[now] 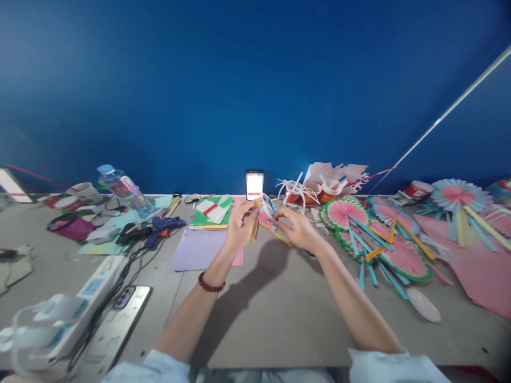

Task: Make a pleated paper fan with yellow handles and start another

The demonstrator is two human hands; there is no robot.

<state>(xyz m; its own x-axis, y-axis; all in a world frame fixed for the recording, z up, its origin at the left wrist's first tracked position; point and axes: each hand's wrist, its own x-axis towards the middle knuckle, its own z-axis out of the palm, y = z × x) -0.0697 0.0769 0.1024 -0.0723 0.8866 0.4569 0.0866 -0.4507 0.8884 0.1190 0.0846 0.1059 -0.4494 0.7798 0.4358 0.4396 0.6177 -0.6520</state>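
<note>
Both hands meet above the grey table [271, 314] near its far edge. My left hand [238, 226] is closed on one side of a small folded pink paper fan [266, 217] with yellow sticks. My right hand [296, 230] pinches the fan's other side, where a yellow stick [279, 235] juts out below the fingers. A white strip curls over the top of the fan. A red bead bracelet [211, 284] circles my left wrist.
Finished pink and green fans [383, 239] with blue and yellow sticks lie at right beside pink sheets [471, 255]. Paper cups [315, 191] and a phone [254, 184] stand by the blue wall. Coloured paper [211, 213], a lilac sheet [195, 247], a glue gun [159, 229], a bottle [122, 189] and another phone [128, 303] lie at left.
</note>
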